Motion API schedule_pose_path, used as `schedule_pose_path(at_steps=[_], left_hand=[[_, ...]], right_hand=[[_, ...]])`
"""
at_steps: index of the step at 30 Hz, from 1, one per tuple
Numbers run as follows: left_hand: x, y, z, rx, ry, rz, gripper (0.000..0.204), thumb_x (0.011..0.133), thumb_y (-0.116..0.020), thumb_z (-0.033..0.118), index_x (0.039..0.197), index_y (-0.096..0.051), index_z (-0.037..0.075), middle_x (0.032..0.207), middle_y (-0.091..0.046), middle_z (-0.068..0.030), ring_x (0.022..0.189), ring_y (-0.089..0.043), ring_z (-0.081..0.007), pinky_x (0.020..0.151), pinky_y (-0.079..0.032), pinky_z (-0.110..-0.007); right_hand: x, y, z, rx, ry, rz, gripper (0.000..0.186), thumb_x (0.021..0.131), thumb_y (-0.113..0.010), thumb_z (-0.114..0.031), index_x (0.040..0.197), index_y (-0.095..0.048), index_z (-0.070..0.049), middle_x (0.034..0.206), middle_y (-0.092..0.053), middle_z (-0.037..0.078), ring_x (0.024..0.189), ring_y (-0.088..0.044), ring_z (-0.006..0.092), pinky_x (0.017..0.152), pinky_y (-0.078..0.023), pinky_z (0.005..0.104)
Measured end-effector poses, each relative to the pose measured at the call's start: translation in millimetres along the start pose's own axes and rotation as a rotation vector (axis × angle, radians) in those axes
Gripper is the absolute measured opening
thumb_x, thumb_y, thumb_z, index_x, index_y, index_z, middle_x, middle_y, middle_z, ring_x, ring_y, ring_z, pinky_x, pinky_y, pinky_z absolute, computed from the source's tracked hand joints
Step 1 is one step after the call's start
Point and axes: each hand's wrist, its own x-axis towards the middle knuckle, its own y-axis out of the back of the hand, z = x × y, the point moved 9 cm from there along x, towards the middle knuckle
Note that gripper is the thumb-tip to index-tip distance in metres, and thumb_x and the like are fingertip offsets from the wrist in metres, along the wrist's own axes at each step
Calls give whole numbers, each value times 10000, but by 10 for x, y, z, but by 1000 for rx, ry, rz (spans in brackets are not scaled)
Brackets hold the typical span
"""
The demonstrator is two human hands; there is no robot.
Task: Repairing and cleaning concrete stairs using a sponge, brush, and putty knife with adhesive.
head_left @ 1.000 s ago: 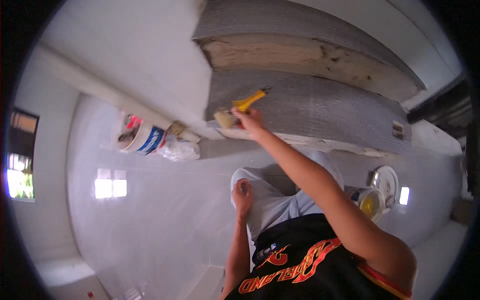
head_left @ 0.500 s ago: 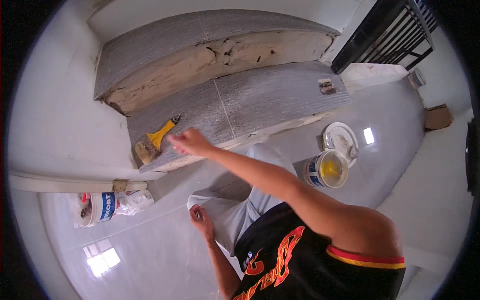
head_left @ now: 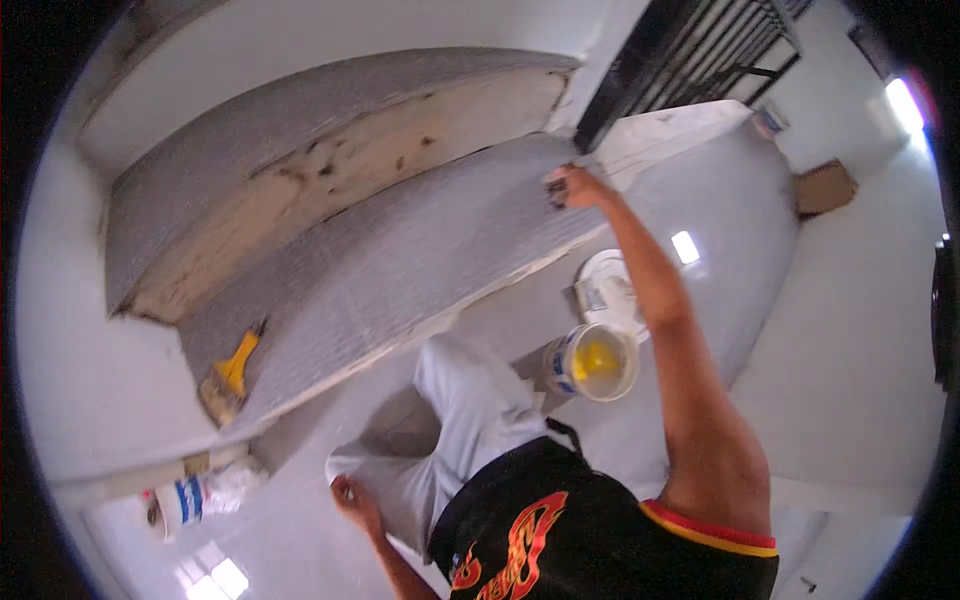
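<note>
My right hand [head_left: 580, 187] reaches to the right end of the lower grey step [head_left: 400, 255]. Its fingers are closed on a small, dark-and-pale rectangular block [head_left: 556, 190], whose exact kind is blurred. Resting at my bent knee is my left hand [head_left: 355, 502], its fingers loosely curled with a gap at the thumb and nothing visible in them. A wide brush with a yellow handle [head_left: 234, 368] lies at the step's left end, bristles toward the wall, away from both hands.
A white bucket [head_left: 590, 362] with something yellow inside stands on the glossy floor beside a round white lid [head_left: 612, 262]. Another bucket [head_left: 180, 505] lies at lower left. A black metal railing [head_left: 690, 55] rises beyond the step, and a cardboard piece [head_left: 826, 188] sits by the right wall.
My right hand has swung from beside the yellow-handled brush across to the right end of the step and closed on the small block. The view has shifted; my left hand stays at the knee.
</note>
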Motion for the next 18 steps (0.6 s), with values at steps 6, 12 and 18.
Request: schedule_pose_path(at_steps=[6, 12, 18], left_hand=[[41, -155, 254, 60, -56, -57, 205, 805, -559, 134, 961, -534, 2, 840, -557, -63, 809, -520, -170, 707, -428, -292], [67, -162, 193, 124, -81, -5, 189, 796, -537, 85, 956, -540, -15, 870, -571, -94, 779, -530, -187, 719, -434, -302], [79, -171, 126, 89, -6, -20, 172, 790, -538, 76, 932, -546, -21, 876, -576, -98, 818, -546, -196, 770, -446, -312]], right_hand=[[-73, 258, 203, -203, 193, 67, 673, 449, -773, -145, 1060, -513, -32, 1036, -554, 172, 992, -519, 331, 850, -408, 372], [77, 277, 320, -377, 210, -2, 772, 383, -835, -187, 1059, -504, -15, 1040, -554, 175, 975, -524, 341, 827, -416, 385], [187, 239, 549, -523, 106, -109, 604, 397, -791, -461, 771, -588, -31, 817, -591, 161, 829, -550, 355, 721, -423, 419]])
